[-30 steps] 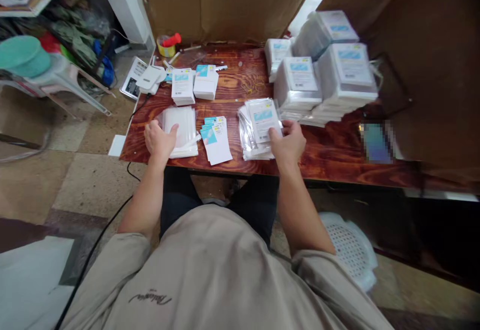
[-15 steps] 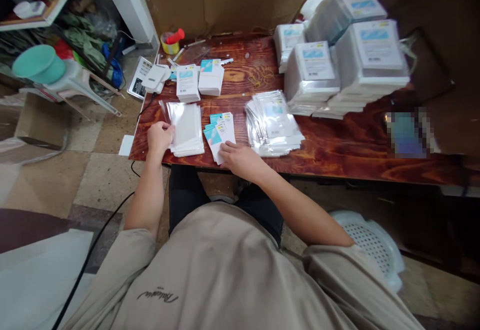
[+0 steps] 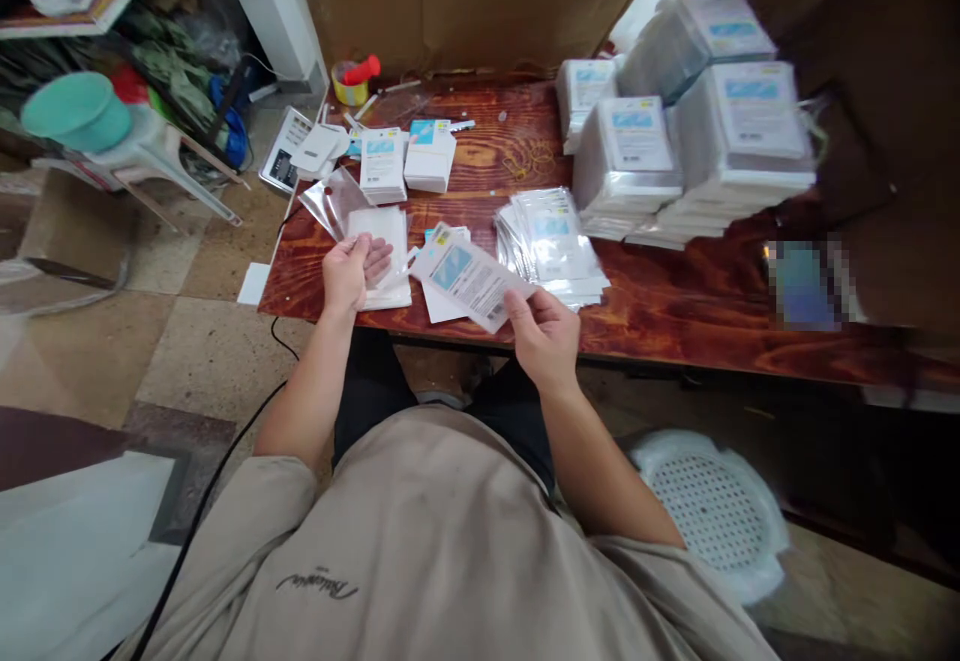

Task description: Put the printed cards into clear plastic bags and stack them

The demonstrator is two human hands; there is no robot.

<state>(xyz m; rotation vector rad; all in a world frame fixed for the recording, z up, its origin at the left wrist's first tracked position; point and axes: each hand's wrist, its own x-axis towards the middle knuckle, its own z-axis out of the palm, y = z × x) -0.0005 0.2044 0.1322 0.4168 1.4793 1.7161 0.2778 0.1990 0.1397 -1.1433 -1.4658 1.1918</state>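
My left hand (image 3: 355,273) pinches a clear plastic bag (image 3: 335,203) between thumb and forefinger, the other fingers spread palm up. Under and beside it lies a stack of clear bags (image 3: 390,288) with a white look. My right hand (image 3: 546,336) grips a printed card (image 3: 466,279) by its lower right corner and holds it tilted above the table. That card's face has a blue picture, small text and a barcode. Partly covered by it, a few loose cards (image 3: 444,306) rest on the table. Right of them is a pile of bagged cards (image 3: 553,246).
Tall stacks of bagged cards (image 3: 626,156) stand at the back right. Two card stacks (image 3: 382,166) sit behind the bags, near a roll of yellow tape (image 3: 350,91) and a scale (image 3: 285,151). Rubber bands (image 3: 529,158) lie mid-table. A white stool (image 3: 709,511) is below right.
My right hand has picked a card up from the loose cards, turned its text side up and moved right. My left hand has lifted a clear bag off the stack.
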